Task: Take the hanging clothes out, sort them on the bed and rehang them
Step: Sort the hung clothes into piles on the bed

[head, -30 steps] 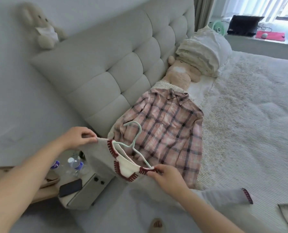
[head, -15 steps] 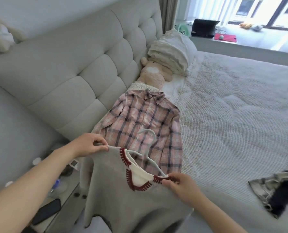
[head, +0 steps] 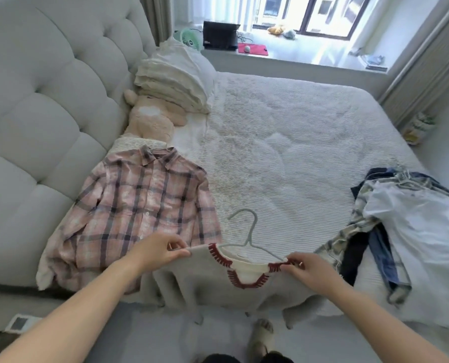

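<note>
A person stands at the near edge of a bed [head: 283, 142], both bare forearms reaching forward; between the two hands hangs a grey sweater [head: 210, 281] with a cream neckline edged in dark red stitching, held up by its shoulders over the bed's near edge; its shoulder line runs left to right across the view, neck opening at the top, body hanging down toward the floor. A pale wire hanger [head: 249, 231] sits inside the neck; its hook rises out of the collar, pointing away from the person and curling to the left. The left hand [head: 158, 248] pinches the sweater's left shoulder between thumb and curled fingers; the right hand [head: 305, 269] pinches the right shoulder at the collar edge, fingers bent over the fabric.

To the left, flat on the bed, lies a pink plaid shirt [head: 142, 208], collar pointing toward the tufted headboard [head: 45, 100] side, long axis running away from the person; beyond it lie a beige plush toy [head: 150, 119] and stacked pillows [head: 176, 79]. At the right edge of the bed sits a heap of clothes [head: 406, 218], white, denim and dark pieces mixed, with hangers showing at its top.
</note>
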